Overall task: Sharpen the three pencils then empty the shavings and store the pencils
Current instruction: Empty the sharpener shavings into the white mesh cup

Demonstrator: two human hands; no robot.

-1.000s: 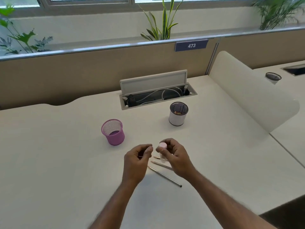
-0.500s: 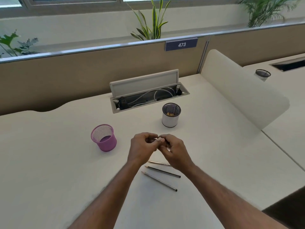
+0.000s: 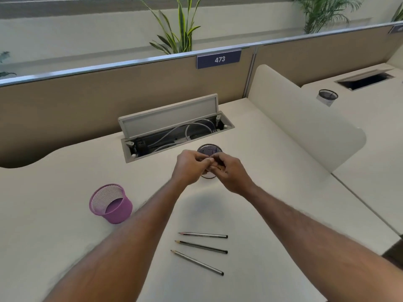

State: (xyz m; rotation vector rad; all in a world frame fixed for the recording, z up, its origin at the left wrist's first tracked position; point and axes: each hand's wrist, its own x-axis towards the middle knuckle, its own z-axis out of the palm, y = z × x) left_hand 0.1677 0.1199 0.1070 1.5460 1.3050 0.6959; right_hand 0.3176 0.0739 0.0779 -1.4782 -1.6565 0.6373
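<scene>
Closely, left hand (image 3: 189, 168) and right hand (image 3: 229, 173) curl together, hold unclear, beyond three pencils (image 3: 201, 246)

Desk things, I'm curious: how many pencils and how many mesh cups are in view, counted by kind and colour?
Pencils: 3
Pink mesh cup: 1
White mesh cups: 2, one behind the hands and one on the next desk
Total: 6

Three slim grey sharpened pencils (image 3: 200, 246) lie side by side, nearer than the left hand (image 3: 189, 168) and right hand (image 3: 229, 173). A pink mesh cup (image 3: 113, 207) stands upright left of the hands. A white, dark-rimmed cup (image 3: 209, 149) stands directly behind them.
</scene>
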